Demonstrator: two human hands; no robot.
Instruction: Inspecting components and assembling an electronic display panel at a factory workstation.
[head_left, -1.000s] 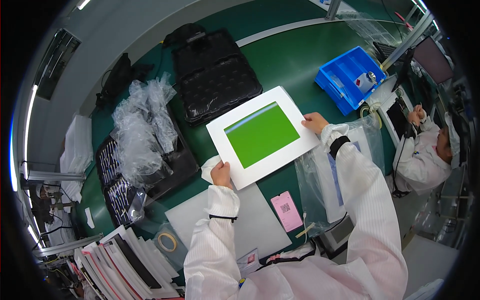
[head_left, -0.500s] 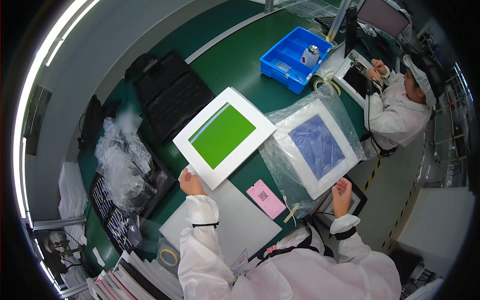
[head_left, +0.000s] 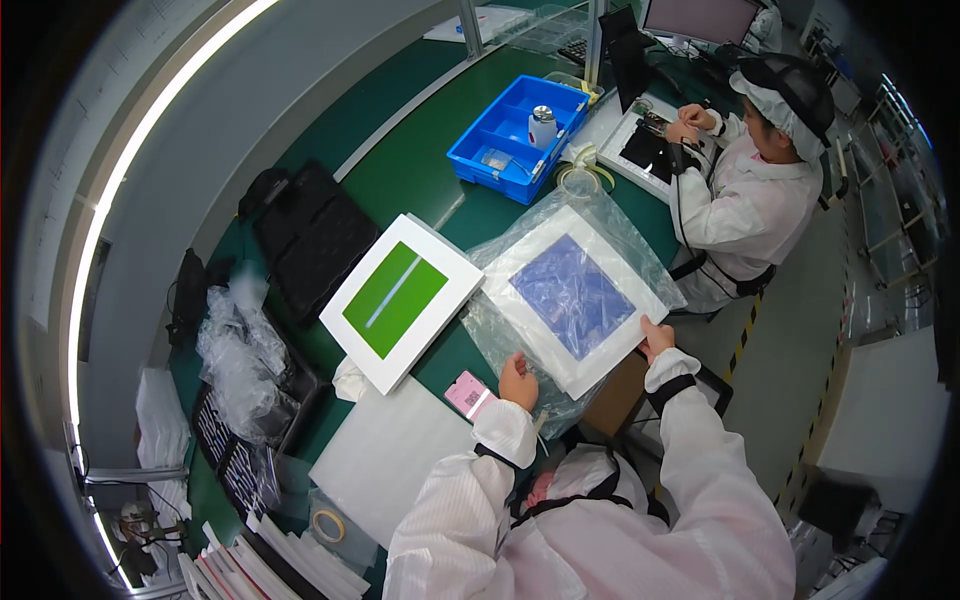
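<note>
My left hand (head_left: 518, 380) grips the near edge of a white-framed panel with a blue-violet face (head_left: 573, 296), wrapped in a clear plastic bag (head_left: 628, 232). My right hand (head_left: 656, 337) holds the same panel at its near right corner. Left of it, a white-framed panel with a green face (head_left: 398, 298) lies flat on the green table (head_left: 400, 165), with no hand on it. A small pink card (head_left: 469, 393) lies just left of my left hand.
A blue bin (head_left: 515, 135) with a small bottle stands at the back. A seated person in white (head_left: 745, 200) works at the right. Black cases (head_left: 310, 235), crumpled plastic bags (head_left: 235, 345), a white foam sheet (head_left: 385, 455) and a tape roll (head_left: 327, 524) lie to the left.
My left hand let go of the green panel and moved right onto the bagged blue panel. My right hand also took hold of that panel. The view swung right.
</note>
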